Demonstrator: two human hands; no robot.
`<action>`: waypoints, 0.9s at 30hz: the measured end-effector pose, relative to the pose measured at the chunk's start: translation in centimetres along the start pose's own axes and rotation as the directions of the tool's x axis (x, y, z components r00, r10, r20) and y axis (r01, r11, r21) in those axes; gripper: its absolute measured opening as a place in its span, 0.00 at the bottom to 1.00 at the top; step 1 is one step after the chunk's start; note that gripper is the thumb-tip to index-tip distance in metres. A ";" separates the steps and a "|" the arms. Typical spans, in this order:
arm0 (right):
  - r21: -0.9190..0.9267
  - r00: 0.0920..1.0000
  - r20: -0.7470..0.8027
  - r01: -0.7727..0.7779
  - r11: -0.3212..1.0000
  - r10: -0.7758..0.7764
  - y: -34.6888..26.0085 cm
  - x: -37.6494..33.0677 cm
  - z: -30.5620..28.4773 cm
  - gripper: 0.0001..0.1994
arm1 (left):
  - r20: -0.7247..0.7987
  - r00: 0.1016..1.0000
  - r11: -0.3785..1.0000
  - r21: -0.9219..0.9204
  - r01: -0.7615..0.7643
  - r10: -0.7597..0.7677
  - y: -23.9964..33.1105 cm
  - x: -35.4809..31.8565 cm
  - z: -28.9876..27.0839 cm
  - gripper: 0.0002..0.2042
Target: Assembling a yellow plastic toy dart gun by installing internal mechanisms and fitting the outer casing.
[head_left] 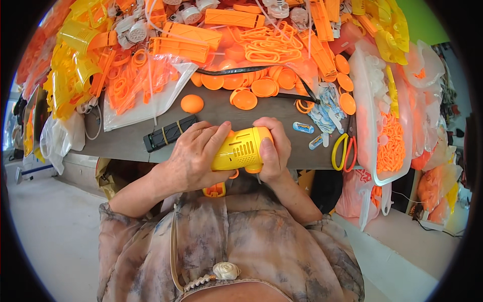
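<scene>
In the head view, a yellow plastic housing (240,149) with a slotted grille lay between both hands, at the near edge of the dark surface (126,141) and just above the person's chest. Its long axis ran nearly crosswise, left to right, tilted a little so the right end sat higher. The left hand (193,156) wrapped over the housing's left end from above, thumb stretched along its top. The right hand (271,148) clamped its right end, fingers curled over the far side. Both hands were thus closed on the housing, neither nearer than the other. Small orange parts peeked out beneath the housing; how they joined it could not be told. Just left of the housing and beyond it lay a black bar (170,133); farther beyond, an orange ball (192,103). Right of the housing lay yellow and red loops (343,152). Both forearms came up from the lower edge, elbows bent outward.
</scene>
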State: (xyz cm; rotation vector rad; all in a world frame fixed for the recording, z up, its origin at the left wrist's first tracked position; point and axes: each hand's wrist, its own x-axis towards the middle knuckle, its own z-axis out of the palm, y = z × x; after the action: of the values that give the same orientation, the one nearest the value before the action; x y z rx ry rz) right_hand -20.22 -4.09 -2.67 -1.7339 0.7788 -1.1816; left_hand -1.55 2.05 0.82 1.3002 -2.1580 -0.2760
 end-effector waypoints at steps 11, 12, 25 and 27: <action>-0.293 0.982 -0.183 -0.098 0.951 0.044 -0.6 6.8 -7.6 0.13 | 0.098 0.995 0.998 0.056 0.026 -0.031 -1.4 2.1 -0.6 0.40; -0.359 0.966 -0.246 -0.169 0.918 0.081 0.0 8.9 -10.1 0.13 | 0.074 0.996 0.997 0.065 0.034 -0.039 -1.5 2.3 -0.7 0.38; -0.883 0.943 -0.019 -0.171 0.437 0.332 7.7 19.0 -17.4 0.16 | -0.028 0.992 0.990 0.059 0.126 -0.125 -2.5 2.9 -0.5 0.33; -0.859 0.954 -0.045 -0.189 0.475 0.297 7.7 18.6 -17.2 0.14 | -0.035 0.990 0.990 0.043 0.136 -0.134 -2.7 2.9 -0.4 0.33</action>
State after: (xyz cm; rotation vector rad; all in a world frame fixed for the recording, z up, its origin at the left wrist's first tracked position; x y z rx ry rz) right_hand -29.94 -28.48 0.49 -2.3256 1.6902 -0.4478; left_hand -0.35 -1.73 1.06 1.4696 -2.0638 -0.2591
